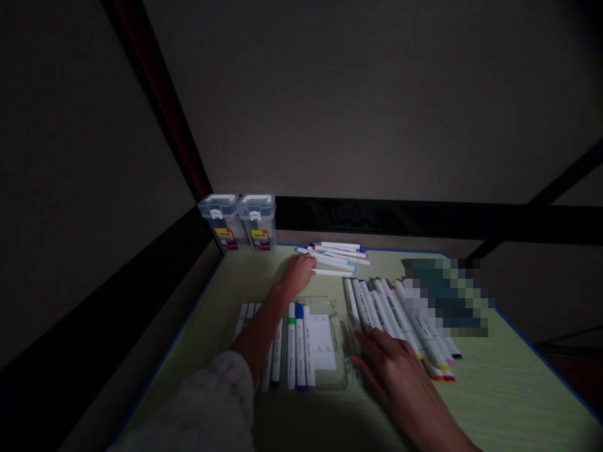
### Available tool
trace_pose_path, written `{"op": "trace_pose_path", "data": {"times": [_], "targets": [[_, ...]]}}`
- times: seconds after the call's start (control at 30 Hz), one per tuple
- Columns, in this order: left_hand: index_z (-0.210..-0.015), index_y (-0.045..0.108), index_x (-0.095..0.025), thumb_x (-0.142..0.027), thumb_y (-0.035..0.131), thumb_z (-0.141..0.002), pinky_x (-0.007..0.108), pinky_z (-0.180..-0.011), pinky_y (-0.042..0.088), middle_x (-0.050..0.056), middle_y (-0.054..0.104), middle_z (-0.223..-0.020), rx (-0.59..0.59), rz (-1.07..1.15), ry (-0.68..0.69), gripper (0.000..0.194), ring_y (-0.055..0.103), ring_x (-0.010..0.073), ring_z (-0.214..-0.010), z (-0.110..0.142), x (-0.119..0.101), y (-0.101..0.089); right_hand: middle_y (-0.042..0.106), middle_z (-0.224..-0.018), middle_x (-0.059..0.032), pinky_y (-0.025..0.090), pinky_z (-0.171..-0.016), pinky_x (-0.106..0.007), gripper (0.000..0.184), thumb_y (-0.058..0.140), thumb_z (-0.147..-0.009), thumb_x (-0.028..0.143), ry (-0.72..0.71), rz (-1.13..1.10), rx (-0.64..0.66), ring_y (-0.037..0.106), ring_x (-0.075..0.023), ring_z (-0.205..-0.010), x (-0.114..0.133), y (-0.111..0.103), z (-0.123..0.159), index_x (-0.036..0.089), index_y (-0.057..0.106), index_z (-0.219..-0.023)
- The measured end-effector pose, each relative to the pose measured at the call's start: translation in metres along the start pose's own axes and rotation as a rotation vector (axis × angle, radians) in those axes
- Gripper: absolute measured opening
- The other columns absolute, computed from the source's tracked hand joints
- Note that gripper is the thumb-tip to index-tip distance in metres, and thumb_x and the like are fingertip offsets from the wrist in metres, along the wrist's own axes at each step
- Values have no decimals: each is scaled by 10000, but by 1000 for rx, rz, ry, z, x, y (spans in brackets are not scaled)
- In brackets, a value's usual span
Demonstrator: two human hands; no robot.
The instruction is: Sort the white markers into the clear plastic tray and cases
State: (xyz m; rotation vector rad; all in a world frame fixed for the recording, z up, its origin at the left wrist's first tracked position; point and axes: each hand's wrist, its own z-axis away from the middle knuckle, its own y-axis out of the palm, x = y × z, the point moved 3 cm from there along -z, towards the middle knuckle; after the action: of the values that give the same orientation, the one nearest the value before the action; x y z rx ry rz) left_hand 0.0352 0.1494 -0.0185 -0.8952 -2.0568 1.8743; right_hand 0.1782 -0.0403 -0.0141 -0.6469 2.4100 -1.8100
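Observation:
My left hand [300, 274] reaches across to the back of the table, its fingers closed at the near end of a slim white marker [333, 273]. Behind it lies a loose pile of white markers [339, 248] with blue and pink ends. Below my left forearm, a clear plastic case [340, 376] lies flat, with a row of markers [300, 348] in it and a white label at its right. My right hand [396, 367] has thumb and fingers bent around the case's right edge. Beside those fingers lies a larger group of markers [384, 307].
Two clear lidded boxes [257, 223] with yellow labels stand at the back left corner. A dark flat object [443, 292], partly pixelated, lies at the right. The green table [499, 389] has a blue edge and meets a wall behind.

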Motion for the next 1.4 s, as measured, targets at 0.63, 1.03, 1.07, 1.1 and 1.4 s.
{"op": "trace_pose_path", "data": {"times": [0.63,1.03,1.07,1.1,1.4], "targets": [[-717,571,-167,-133,610,-658,232,-609,392,9,614,-716,-55,219,-215,79,549,139,-686,33,11,-32,606,-912,-124,473,-666,-399,281,409,-822,237,1,9,-6,595,-231,-767,-1,1,1,138,617,-984],[-712,601,-120,-13,621,-517,194,-544,391,-28,557,-609,-93,600,-271,224,507,92,-584,47,-1,-33,606,-923,-136,477,-673,-416,281,410,-820,226,-5,25,7,597,-240,-780,-1,3,1,125,613,-986],[-708,602,-115,-6,620,-510,192,-543,391,-28,555,-605,-96,629,-280,227,505,91,-582,48,-1,-32,606,-917,-135,477,-670,-415,279,411,-820,228,-5,23,8,597,-241,-779,-1,3,1,124,613,-983],[-703,602,-109,0,618,-503,191,-541,392,-28,553,-600,-95,662,-289,228,501,89,-578,48,-1,-32,606,-913,-134,477,-669,-413,279,414,-821,229,-6,19,10,597,-241,-779,0,2,1,123,612,-985],[-738,644,-75,-52,641,-487,200,-543,377,-28,539,-556,33,978,-342,252,476,88,-558,49,-9,-30,593,-907,-132,471,-680,-427,293,391,-835,238,27,-17,-9,587,-234,-765,3,0,0,118,609,-990]]}}
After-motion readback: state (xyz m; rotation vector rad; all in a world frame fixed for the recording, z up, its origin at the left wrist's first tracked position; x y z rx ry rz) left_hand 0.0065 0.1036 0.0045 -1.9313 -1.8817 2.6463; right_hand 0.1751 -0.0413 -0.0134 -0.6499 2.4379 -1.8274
